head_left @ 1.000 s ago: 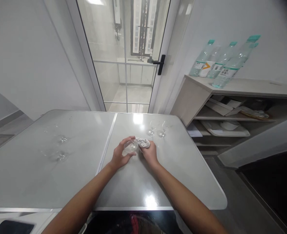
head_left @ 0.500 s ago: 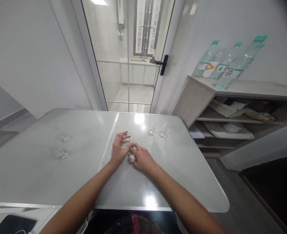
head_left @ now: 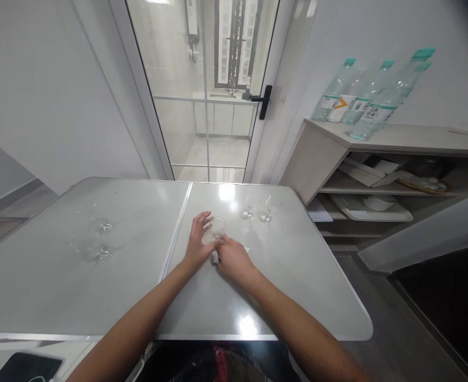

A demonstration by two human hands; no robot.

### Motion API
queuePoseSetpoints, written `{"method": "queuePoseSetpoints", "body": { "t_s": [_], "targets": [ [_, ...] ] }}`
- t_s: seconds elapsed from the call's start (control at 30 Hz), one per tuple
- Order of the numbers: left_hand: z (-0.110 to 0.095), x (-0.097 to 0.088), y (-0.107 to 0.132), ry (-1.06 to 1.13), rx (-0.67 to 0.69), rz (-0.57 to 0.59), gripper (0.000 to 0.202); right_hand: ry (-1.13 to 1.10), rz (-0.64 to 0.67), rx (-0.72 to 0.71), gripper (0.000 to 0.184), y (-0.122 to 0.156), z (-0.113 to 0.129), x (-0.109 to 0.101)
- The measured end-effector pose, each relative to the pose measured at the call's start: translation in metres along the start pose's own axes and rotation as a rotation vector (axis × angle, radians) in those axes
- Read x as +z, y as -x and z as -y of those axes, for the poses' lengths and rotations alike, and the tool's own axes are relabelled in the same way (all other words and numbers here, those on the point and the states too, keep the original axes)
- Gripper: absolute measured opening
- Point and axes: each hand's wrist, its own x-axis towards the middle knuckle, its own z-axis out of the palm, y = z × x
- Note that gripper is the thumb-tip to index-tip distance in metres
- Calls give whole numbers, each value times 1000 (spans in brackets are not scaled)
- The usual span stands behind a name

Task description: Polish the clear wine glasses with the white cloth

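A clear wine glass lies tilted over the grey table in front of me. My left hand cups its bowl, fingers curled around the glass. My right hand is closed on a small grey cloth and presses it against the glass near the stem. Most of the cloth is hidden under my fingers. Two more clear glasses stand just beyond my hands to the right.
Two other glasses rest on the left half of the table. A glass door stands behind the table. A shelf unit at the right carries several plastic water bottles and papers. A dark phone lies at the lower left.
My right hand moved from the glass's right side to below it, bunching the cloth under its fingers. My left hand turned the glass so its rim faces away.
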Motion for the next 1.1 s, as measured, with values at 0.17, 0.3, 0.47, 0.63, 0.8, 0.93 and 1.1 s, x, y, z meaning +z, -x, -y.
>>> {"method": "queuePoseSetpoints", "body": {
  "t_s": [0.17,0.3,0.47,0.63,0.8,0.93,1.1],
  "targets": [
    [3,-3,2,59,-32,22,57,-3,19,188,25,2,-17,-7],
    [6,-4,2,38,-94,75,42,43,101,461,35,7,-43,-25],
    [5,-4,2,9,-132,120,35,8,198,654,45,18,-69,-48],
    [3,-5,3,-3,-153,133,32,-13,259,664,38,27,-83,-59],
    [2,-6,3,-18,-157,144,31,-13,275,635,35,27,-83,-59],
    [0,-7,2,-23,-152,152,32,-3,272,619,36,26,-78,-58],
    [0,-7,2,-32,-142,154,33,-4,261,608,34,26,-72,-58]
  ]
}}
